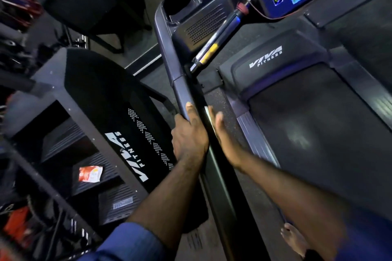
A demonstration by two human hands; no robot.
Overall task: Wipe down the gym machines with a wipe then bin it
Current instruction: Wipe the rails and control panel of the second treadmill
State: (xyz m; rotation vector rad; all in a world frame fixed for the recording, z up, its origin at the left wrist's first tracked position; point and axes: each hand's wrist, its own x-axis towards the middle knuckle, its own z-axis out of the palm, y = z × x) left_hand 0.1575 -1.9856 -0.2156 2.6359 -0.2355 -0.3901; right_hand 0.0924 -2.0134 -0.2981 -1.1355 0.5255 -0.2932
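left grip (188, 137) curled round handrail (180, 89) | right grip (222, 135) flat, fingers straight

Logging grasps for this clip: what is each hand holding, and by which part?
The left hand grips the dark grey treadmill handrail on its lower stretch, thumb lying along the top. The right hand is flat beside it, holding nothing that shows.

Dark speckled floor (219, 96) under a treadmill (297, 112) and, just left of it, a black stepped machine (95, 91).

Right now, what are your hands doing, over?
Left hand grips treadmill handrail. Right hand open beside it. Wipe not clearly in sight. Rail above hands unobstructed.
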